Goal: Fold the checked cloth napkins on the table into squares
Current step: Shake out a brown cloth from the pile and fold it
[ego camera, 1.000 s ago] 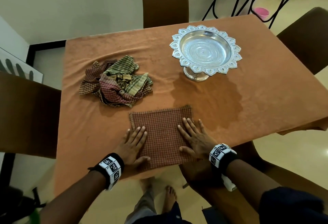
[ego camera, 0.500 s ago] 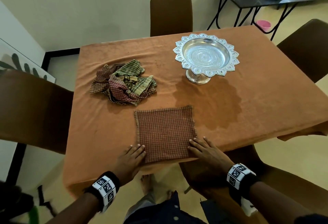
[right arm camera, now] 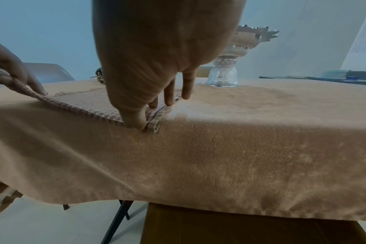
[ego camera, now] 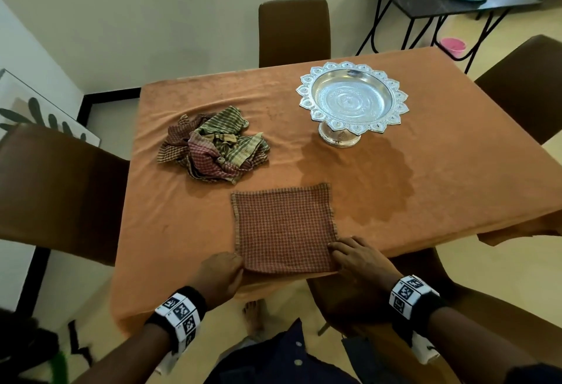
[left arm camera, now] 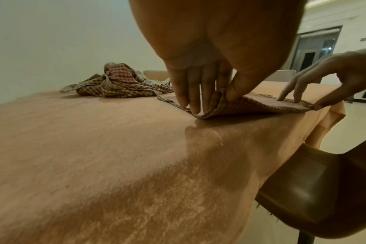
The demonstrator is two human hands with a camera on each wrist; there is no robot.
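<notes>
Both hands have slid back from the napkin's (ego camera: 284, 230) middle to its near corners: left hand (ego camera: 219, 274) and right hand (ego camera: 355, 257) each pinch one. Its far edge lies straight ahead, toward the silver bowl (ego camera: 352, 103).

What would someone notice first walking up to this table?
Both hands at the near edge: the left hand and right hand pinch the near corners of a flat brown checked napkin. Behind it, left, lies a crumpled pile of napkins; on the right stands a silver pedestal tray.
</notes>
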